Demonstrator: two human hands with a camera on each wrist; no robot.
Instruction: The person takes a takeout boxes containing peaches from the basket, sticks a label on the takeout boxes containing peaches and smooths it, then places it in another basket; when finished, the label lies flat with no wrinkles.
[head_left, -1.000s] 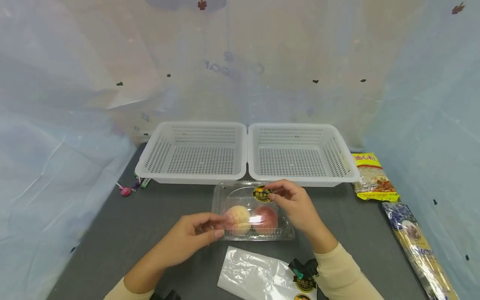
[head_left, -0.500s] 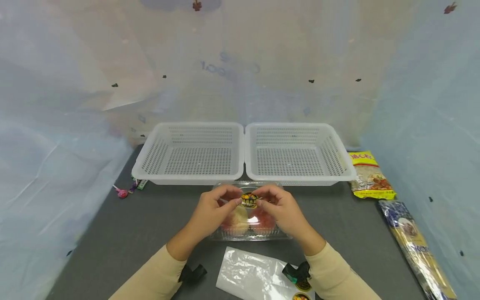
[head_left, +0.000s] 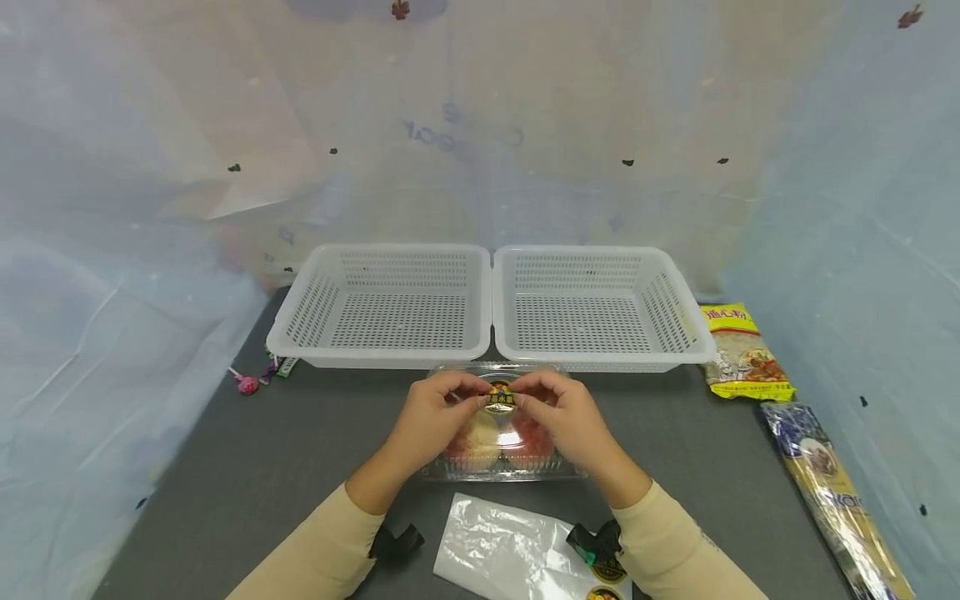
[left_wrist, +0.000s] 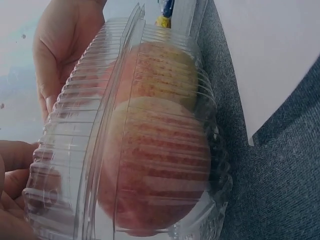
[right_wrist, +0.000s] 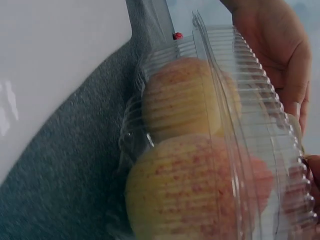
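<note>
A clear plastic clamshell box (head_left: 502, 477) lies on the dark table with a yellowish peach (head_left: 477, 446) and a redder peach (head_left: 529, 446) inside. Over the middle of its lid is a black-and-gold fruit sticker (head_left: 501, 397). My left hand (head_left: 431, 421) pinches the sticker's left edge, and my right hand (head_left: 568, 421) pinches its right edge. Whether the sticker touches the lid cannot be told. Both wrist views show the box from its near side, its lid down, with the ribbed wall in front of the peaches (left_wrist: 155, 165).
Behind the box stand two white perforated baskets, a left basket (head_left: 378, 354) and a right basket (head_left: 603, 358). A white sticker sheet (head_left: 510, 542) lies in front. At right are a yellow food bag (head_left: 750, 358) and a long noodle pack (head_left: 832, 492); lollipops (head_left: 247, 384) lie at left.
My left hand has come from the box's left side up to the sticker. My right hand has brought the sticker leftward to the middle of the lid. Over the last half second little moves.
</note>
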